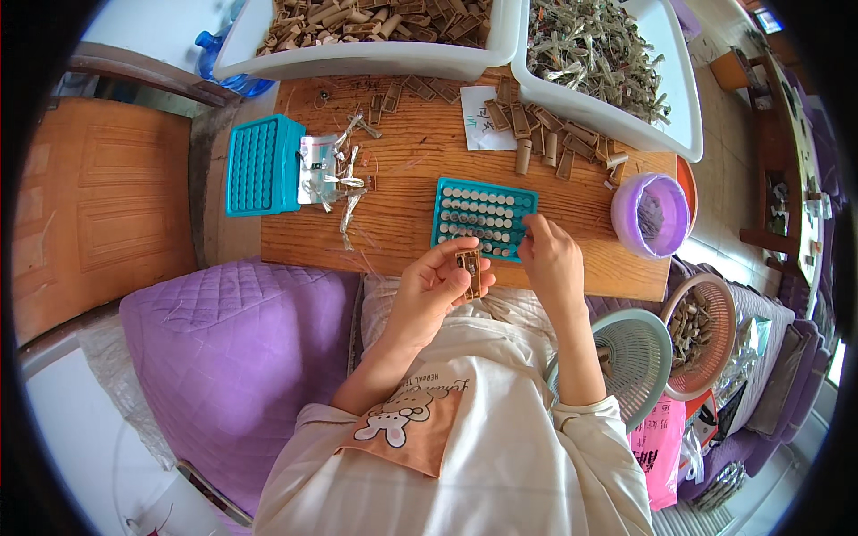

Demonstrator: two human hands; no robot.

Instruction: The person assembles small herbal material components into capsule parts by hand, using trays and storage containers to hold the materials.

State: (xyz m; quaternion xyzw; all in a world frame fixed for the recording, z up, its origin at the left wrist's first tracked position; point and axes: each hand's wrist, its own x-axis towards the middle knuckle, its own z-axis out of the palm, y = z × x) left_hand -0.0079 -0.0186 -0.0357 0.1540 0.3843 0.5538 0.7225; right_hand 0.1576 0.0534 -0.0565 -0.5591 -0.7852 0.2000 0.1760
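Between the thumb and fingers of my left hand (431, 295) is a small brown rectangular plastic case (468, 273), tilted up with its hollow side showing. Some small parts seem to sit inside it, too small to name. My right hand (552, 259) is at the near right corner of a teal tray (531, 198), its fingertips bent together. Whatever they may pinch is hidden. Rows of small silvery round discs (483, 196) fill much of this tray, and some holes on its right side hold none.
Brown cases (572, 138) lie loose beside a white paper (483, 125). Large white bins (393, 61) stand behind. Stacked teal trays (261, 165) and wired parts (350, 183) are at left. A purple bowl (626, 214) stands right, above plastic baskets (657, 348).
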